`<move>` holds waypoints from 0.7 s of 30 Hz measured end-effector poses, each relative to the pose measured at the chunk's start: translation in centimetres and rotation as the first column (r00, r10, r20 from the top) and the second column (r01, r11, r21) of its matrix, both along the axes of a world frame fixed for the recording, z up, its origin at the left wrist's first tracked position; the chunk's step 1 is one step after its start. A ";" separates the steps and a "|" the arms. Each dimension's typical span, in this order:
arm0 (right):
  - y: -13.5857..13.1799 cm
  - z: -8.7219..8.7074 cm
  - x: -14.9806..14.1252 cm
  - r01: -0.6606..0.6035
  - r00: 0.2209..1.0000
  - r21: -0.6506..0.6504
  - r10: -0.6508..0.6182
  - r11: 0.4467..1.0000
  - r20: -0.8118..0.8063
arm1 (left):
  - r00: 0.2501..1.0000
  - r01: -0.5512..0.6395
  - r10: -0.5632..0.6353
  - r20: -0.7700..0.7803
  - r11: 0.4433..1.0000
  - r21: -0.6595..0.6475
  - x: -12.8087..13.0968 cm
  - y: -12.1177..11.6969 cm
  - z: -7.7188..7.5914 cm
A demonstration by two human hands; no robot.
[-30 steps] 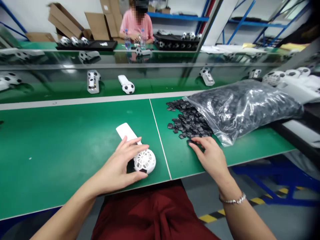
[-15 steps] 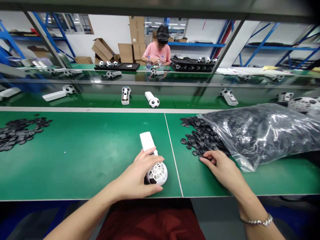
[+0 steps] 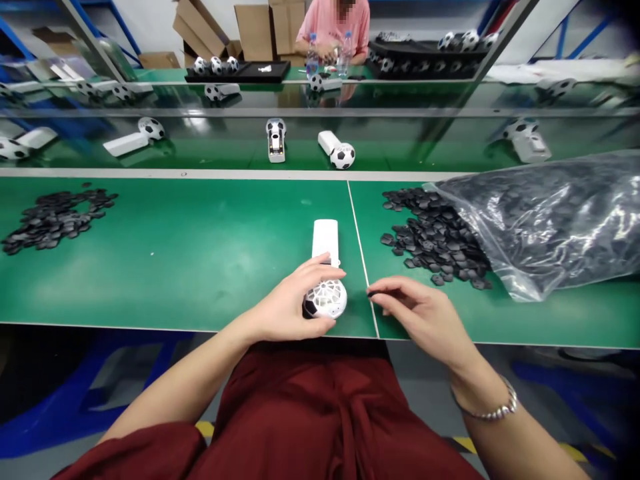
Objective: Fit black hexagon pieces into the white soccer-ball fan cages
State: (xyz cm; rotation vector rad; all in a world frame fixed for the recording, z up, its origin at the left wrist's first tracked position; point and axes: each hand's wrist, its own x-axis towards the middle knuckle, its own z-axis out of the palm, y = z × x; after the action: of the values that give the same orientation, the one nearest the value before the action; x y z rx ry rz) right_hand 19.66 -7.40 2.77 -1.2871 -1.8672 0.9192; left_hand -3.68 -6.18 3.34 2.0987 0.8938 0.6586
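A white hand-held fan (image 3: 326,267) with a ball-shaped grille head lies at the near edge of the green table (image 3: 175,253). My left hand (image 3: 290,303) is curled round its head, holding it down. Just right of it, my right hand (image 3: 417,317) pinches a small black piece between thumb and forefinger, close to the fan's head. A loose pile of black pieces (image 3: 433,237) spills from a clear plastic bag (image 3: 550,213) on the right.
A second heap of black pieces (image 3: 53,217) lies at the far left. Football-patterned fans (image 3: 337,150) sit on the conveyor (image 3: 200,150) beyond the table. A person in a pink shirt (image 3: 333,23) sits opposite, by black trays and cardboard boxes.
My right hand has left the pile of black pieces and come left toward the fan, pinching one piece. The fan now lies straighter. My view has tilted downward.
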 end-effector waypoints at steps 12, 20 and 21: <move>-1.1 0.7 -2.2 -0.276 0.960 0.272 0.277 0.922 0.033 | 1.000 0.027 -0.027 0.005 1.000 0.007 0.2 0.1 0.0; -0.4 0.8 -3.2 -0.319 0.947 0.330 0.307 0.888 0.091 | 0.999 -0.031 0.032 0.023 0.999 -0.005 0.6 -0.1 -0.1; -0.4 0.7 -3.3 -0.283 0.959 0.311 0.275 0.907 0.069 | 0.998 -0.047 0.048 0.028 0.999 -0.010 0.7 -0.2 -0.2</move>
State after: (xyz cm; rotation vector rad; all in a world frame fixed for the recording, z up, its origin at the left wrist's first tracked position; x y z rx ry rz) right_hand 16.37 -7.78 3.46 -0.8525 -2.1523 0.7039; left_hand -2.97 -6.33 3.16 2.0602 0.9318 0.7053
